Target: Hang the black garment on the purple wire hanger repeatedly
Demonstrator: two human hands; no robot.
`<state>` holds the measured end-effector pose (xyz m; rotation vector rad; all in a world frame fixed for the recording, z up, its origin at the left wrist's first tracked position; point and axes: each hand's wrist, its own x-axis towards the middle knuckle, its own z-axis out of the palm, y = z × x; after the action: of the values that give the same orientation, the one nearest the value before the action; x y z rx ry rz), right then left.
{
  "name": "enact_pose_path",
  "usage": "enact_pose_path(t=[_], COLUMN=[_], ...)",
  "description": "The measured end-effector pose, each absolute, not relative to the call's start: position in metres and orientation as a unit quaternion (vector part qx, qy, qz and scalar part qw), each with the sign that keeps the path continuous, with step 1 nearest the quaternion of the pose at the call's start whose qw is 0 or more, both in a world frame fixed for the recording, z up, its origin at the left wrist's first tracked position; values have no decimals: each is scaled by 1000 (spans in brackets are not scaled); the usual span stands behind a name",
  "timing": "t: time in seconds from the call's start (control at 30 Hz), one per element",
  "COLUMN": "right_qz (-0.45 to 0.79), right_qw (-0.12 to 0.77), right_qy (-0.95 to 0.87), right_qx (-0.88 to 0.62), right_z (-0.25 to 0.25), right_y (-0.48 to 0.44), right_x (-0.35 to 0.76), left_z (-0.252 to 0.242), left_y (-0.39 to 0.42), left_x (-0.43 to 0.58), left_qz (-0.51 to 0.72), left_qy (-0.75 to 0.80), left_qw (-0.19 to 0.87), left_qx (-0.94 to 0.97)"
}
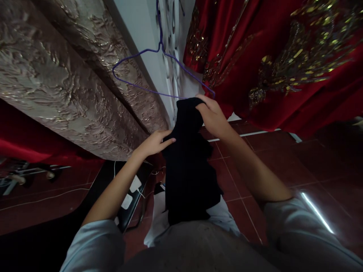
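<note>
A black piece of clothing (190, 162) hangs down in front of my body; its exact kind is hard to make out in the dim light. My right hand (211, 113) grips its upper edge at the right, close to the lower bar of a purple hanger (141, 87). Lower down on the left, my left hand (157, 141) pinches the side edge of the cloth between thumb and fingers. The hanger hangs just above the garment. Whether the cloth's top edge passes over the hanger's bar, I cannot tell.
Beige embossed fabric (93, 102) hangs at the left. Red cloth with gold sequins (283, 75) fills the upper right. White scrolled metalwork (171, 49) stands behind the hanger. A dark table with white chargers (135, 184) and cords is at lower left, above red floor tiles (241, 177).
</note>
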<state>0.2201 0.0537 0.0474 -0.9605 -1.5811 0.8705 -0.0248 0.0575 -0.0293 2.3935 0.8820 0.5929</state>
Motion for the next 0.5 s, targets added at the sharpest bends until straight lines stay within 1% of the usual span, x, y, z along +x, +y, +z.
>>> enact_pose_path(t=[0.07, 0.2, 0.27, 0.37, 0.43, 0.5], right_qz=[362, 389, 427, 497, 532, 545], right_qw=[540, 571, 566, 524, 489, 468], right_qy=[-651, -615, -597, -593, -602, -612], right_qx=[-392, -380, -375, -357, -339, -331], right_z=[48, 49, 52, 60, 68, 78], right_y=[58, 60, 57, 50, 46, 43], right_x=[222, 214, 209, 204, 207, 213], left_z=[-25, -16, -12, -9, -11, -16], left_y=[55, 44, 39, 38, 43, 52], left_x=[-34, -31, -20, -1, 7, 5], left_qz=[230, 323, 365, 417, 389, 305], left_qy=[343, 328, 302, 276, 265, 272], left_qw=[286, 364, 392, 431, 407, 327], left_qx=[865, 810, 788, 752, 783, 852])
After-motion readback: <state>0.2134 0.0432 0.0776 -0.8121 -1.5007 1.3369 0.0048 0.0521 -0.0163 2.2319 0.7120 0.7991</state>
